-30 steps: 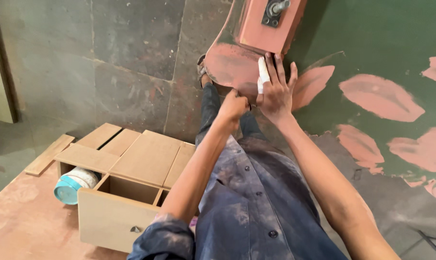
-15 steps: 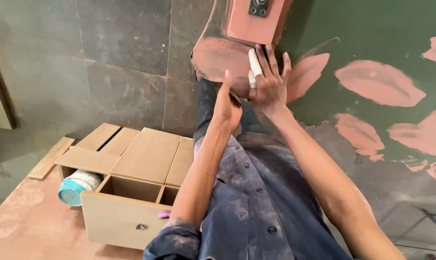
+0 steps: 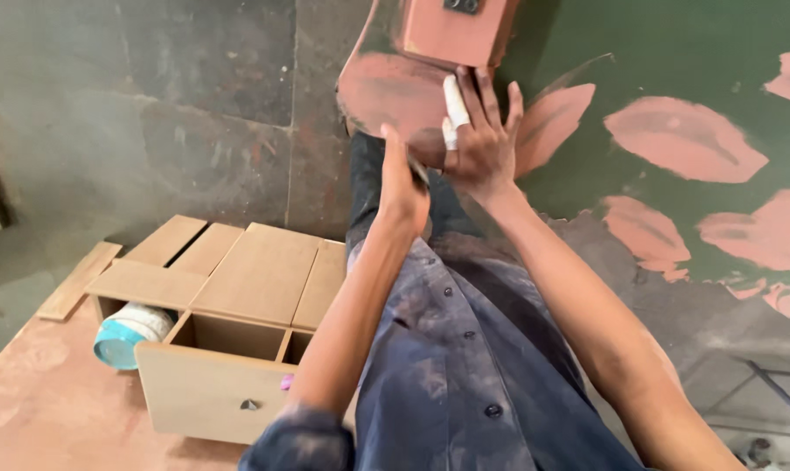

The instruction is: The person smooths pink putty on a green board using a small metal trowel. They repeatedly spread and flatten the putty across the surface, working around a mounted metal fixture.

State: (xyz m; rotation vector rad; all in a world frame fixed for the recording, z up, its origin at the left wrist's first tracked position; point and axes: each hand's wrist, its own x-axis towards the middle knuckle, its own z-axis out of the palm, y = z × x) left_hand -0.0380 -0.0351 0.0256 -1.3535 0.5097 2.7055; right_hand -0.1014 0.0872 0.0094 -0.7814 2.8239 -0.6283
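Observation:
My left hand is closed around a thin dark blade-like tool, its tip at the lower edge of a reddish-brown filler patch on the wall. My right hand lies flat on the wall just right of that patch, fingers spread. Its index finger is wrapped in white tape. Above both hands a reddish-brown box is fixed to the wall. The two hands almost touch.
A small fibreboard drawer unit stands at lower left on a brown board, one drawer pulled out. A teal-and-white tub lies beside it. More reddish patches dot the green wall on the right. My dusty blue shirt fills the bottom.
My left hand has slid upward along the patch's lower edge toward my right hand. My right hand has stayed pressed on the wall, and the view has drawn closer.

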